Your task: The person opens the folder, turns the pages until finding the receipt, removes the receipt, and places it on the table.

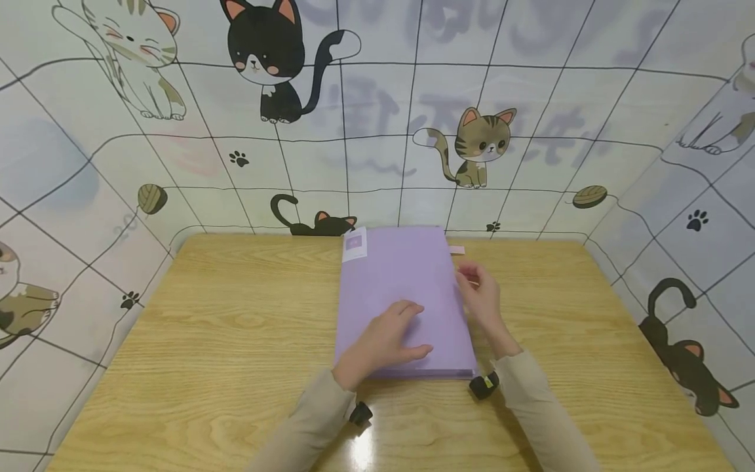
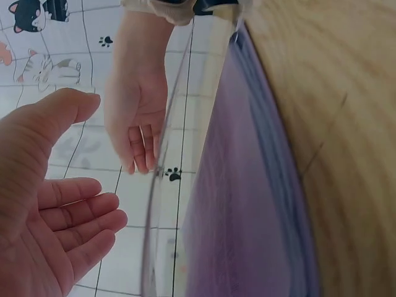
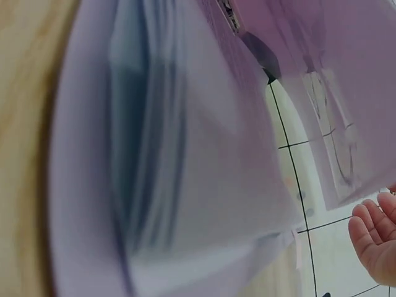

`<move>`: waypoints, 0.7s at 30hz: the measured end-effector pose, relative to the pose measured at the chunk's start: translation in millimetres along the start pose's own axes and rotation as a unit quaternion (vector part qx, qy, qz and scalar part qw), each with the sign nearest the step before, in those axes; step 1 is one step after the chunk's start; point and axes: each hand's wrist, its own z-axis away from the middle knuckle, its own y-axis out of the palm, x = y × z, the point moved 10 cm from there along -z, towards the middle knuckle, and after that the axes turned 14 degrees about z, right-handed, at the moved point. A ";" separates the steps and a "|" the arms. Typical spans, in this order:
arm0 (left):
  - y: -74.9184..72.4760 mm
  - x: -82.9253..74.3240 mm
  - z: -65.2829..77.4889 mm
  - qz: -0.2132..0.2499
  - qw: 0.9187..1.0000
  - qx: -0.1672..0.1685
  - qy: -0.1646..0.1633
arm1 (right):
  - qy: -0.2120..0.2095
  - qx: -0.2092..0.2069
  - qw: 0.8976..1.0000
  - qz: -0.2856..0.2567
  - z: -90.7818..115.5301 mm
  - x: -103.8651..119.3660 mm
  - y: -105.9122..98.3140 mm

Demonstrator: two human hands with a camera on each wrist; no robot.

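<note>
A purple folder (image 1: 401, 282) lies on the table, with a white label (image 1: 355, 245) at its far left corner. My left hand (image 1: 386, 337) is over the folder's near left part, fingers and thumb apart, holding nothing. At the right long edge is my right hand (image 1: 480, 295), its fingers loosely bent beside the cover. In the right wrist view, the cover (image 3: 365, 80) stands raised and bowed above the stacked inner sheets (image 3: 161, 136). The right fingers (image 3: 374, 229) are near the cover's edge there; whether they touch it, I cannot tell.
A pink tab (image 1: 457, 250) sticks out past the folder's far right side. The wooden table (image 1: 248, 314) meets cat-patterned walls (image 1: 383, 131) at the back and sides. Small black cameras (image 1: 484, 385) are worn at both wrists.
</note>
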 end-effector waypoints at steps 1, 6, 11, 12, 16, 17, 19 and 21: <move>2.2 -1.1 0.5 -0.001 1.000 0.004 0.001 | 0.000 0.000 1.000 0.000 0.6 -1.2 -1.1; 10.4 -7.5 2.8 -0.011 1.000 0.013 0.005 | 0.004 -0.004 1.000 -0.007 3.8 -2.4 -8.8; 19.3 -16.7 4.7 -0.013 0.999 0.026 0.019 | 0.007 -0.009 1.000 0.003 11.7 11.7 -19.8; 21.3 -18.2 4.9 -0.013 0.999 0.029 0.022 | 0.009 -0.008 1.000 0.007 13.3 14.2 -21.3; 28.3 -21.1 6.4 -0.022 0.999 0.032 0.029 | 0.021 0.002 1.000 0.000 15.9 11.4 -22.7; 29.9 -21.5 6.9 -0.026 0.999 0.031 0.031 | 0.025 0.003 1.000 -0.001 16.5 10.3 -23.0; 33.2 -22.6 7.6 -0.035 0.998 0.029 0.037 | 0.031 0.006 1.000 -0.003 17.7 8.2 -23.5; 36.1 -24.8 8.3 -0.039 0.998 0.027 0.045 | 0.038 0.007 0.999 -0.002 18.7 6.4 -24.0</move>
